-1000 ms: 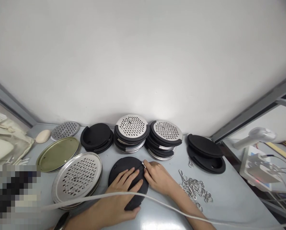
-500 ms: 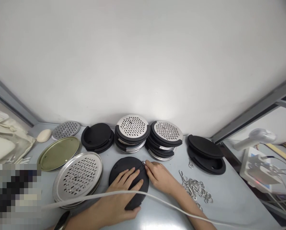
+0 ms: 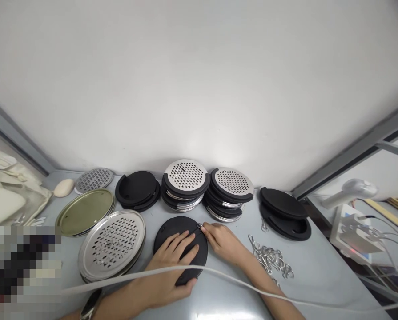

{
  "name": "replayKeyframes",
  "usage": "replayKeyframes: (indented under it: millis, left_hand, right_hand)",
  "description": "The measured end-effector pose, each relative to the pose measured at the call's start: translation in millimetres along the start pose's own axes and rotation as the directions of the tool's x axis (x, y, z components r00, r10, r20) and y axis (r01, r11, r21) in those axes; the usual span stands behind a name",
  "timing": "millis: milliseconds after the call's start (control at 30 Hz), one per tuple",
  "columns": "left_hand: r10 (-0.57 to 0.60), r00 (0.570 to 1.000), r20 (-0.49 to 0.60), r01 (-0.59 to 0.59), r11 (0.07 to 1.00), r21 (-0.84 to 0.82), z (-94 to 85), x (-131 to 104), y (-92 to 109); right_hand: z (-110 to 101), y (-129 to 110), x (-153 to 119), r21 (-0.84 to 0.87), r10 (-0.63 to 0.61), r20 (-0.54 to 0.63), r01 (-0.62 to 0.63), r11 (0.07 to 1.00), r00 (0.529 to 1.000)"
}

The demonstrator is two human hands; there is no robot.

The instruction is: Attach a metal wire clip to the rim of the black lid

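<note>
A black round disc (image 3: 163, 229) lies flat on the grey table, in front of the stacks. My left hand (image 3: 174, 266) rests palm down on it with the fingers spread. At the disc's upper right edge, my right hand (image 3: 220, 240) pinches a small metal clip (image 3: 199, 225) between thumb and fingers. Several loose metal clips (image 3: 272, 260) lie in a heap to the right of my right forearm. Left of my left hand is a stack topped by a perforated silver plate (image 3: 114, 244).
Behind stand two stacks with perforated tops (image 3: 186, 175) (image 3: 232, 182), black discs (image 3: 138, 186) and more black discs (image 3: 283, 204). An olive lid (image 3: 85, 212) lies left. A white cable (image 3: 232, 278) crosses over both forearms. A handheld scanner (image 3: 355, 190) stands at right.
The view has shifted slightly. Both hands keep nearly the same places on the black disc, and my right hand still pinches the clip at its edge.
</note>
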State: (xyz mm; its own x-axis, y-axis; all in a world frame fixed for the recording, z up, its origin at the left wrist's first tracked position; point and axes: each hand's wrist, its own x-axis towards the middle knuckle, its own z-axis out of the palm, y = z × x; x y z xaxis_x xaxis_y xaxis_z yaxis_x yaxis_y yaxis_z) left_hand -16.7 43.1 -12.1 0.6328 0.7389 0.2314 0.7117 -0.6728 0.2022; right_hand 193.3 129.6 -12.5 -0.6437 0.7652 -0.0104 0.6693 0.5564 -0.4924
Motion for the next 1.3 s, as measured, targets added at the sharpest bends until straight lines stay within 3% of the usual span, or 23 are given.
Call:
replayKeyframes:
  millis: [333, 533, 800, 967, 1067, 1300]
  left_hand:
    - [-0.02, 1.0, -0.021, 0.019, 0.999, -0.033, -1.2, 0.2, 1.9]
    - [-0.03, 0.998, -0.054, 0.025, 0.997, -0.077, -12.0, 1.9, 3.8]
    - [0.003, 0.983, -0.182, -0.01, 0.999, -0.038, -7.9, -0.5, -2.0]
    - [0.055, 0.946, -0.32, -0.055, 0.998, 0.006, -7.0, 1.0, -10.7]
    - [0.024, 0.945, -0.327, 0.013, 0.994, 0.109, -9.5, 1.1, -18.4]
    - [-0.018, 0.958, -0.288, 0.058, 0.989, 0.134, -4.2, -1.1, -24.8]
  right_hand:
    - [-5.4, 5.7, 1.0, 0.17, -0.029, 0.045, 0.021, 0.985, 0.999]
    - [-5.1, 5.9, 0.5, 0.226, -0.031, 0.119, 0.003, 0.974, 0.992]
    - [8.2, 1.1, -4.3, 0.152, 0.029, 0.04, -0.035, 0.988, 0.999]
    - [9.8, 2.2, -4.5, 0.16, -0.034, 0.04, 0.027, 0.987, 0.999]
    - [8.7, 1.5, -3.8, 0.136, -0.048, 0.023, 0.044, 0.99, 0.999]
    - [12.2, 2.3, -1.6, 0.101, -0.013, -0.041, 0.017, 0.995, 0.999]
